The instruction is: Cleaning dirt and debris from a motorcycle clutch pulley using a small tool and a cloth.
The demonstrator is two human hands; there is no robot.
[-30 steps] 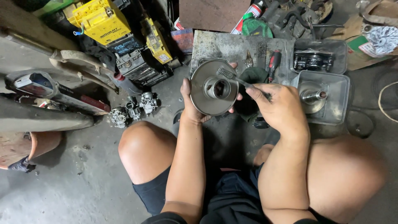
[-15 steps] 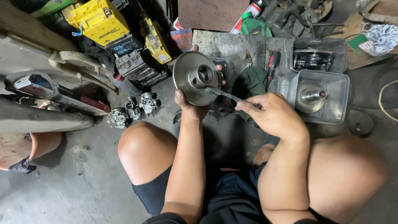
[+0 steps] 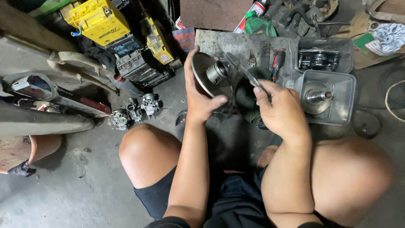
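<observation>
Pulley disc (image 3: 206, 76) sits tilted in your left hand (image 3: 198, 99), gripped by its rim so the hub faces the brush. Your right hand (image 3: 280, 112), at three o'clock of it, pinches a wire brush (image 3: 242, 69) whose bristles hover just beside the hub.

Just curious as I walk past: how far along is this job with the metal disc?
Done: parts already lie apart, a cone-shaped metal part in the square metal tray. In hand: the left hand holds the round grey metal disc with a centre hub tilted; the right hand holds a thin wire brush beside it. Left: cannot tell how much needs brushing.
</observation>
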